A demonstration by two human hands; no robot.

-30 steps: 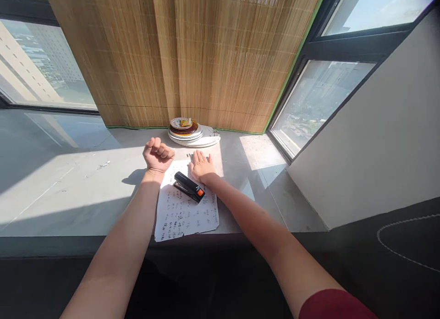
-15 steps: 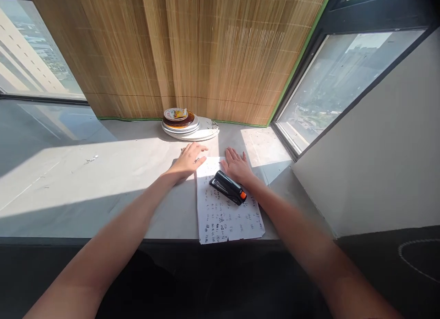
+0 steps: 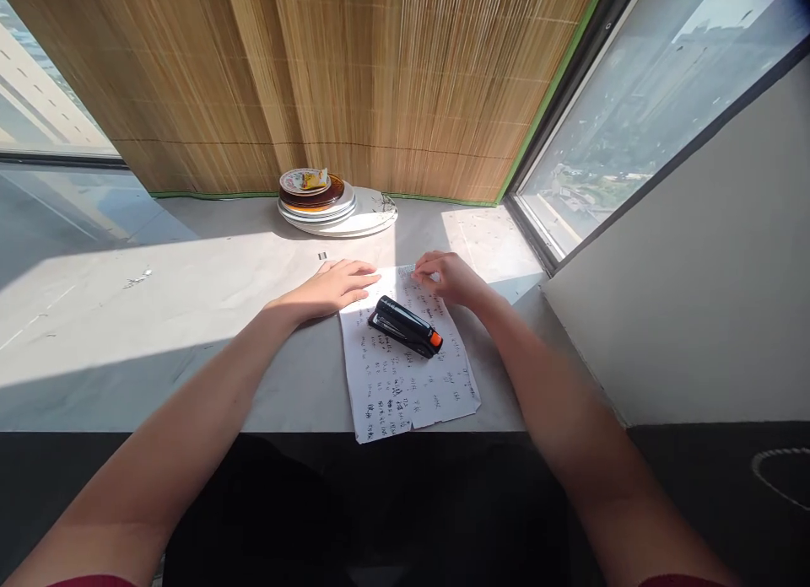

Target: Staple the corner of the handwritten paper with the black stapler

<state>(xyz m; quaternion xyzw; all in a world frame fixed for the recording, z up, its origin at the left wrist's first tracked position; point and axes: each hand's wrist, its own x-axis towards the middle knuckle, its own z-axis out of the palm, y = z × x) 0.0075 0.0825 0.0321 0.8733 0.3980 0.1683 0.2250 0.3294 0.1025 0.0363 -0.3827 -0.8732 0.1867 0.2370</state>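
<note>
Fingers of the left hand are spread loosely, palm down, with their tips at the upper left edge of the paper; those of the right hand are curled narrowly at its upper right edge, and whether they pinch it cannot be told. Largest of all, a bamboo blind with green edging hangs behind the pale surface, on which sunlight and shadow fall in broad patches. To its right are a window and a plain wall, and to its left another window is partly visible. Near the foot of the blind sits a white oval plate with a dark design, bearing a stack of smaller round plates, among them a brown one and, on top, a patterned one. Handwriting covers the paper, which lies flat between the two forearms, its lower end reaching the front edge of the surface. On the paper, just below the hands, a black stapler rests diagonally, its orange end toward the lower right. A yellow packet lies on the top plate. Smallest are dark bits just beyond the left hand.
</note>
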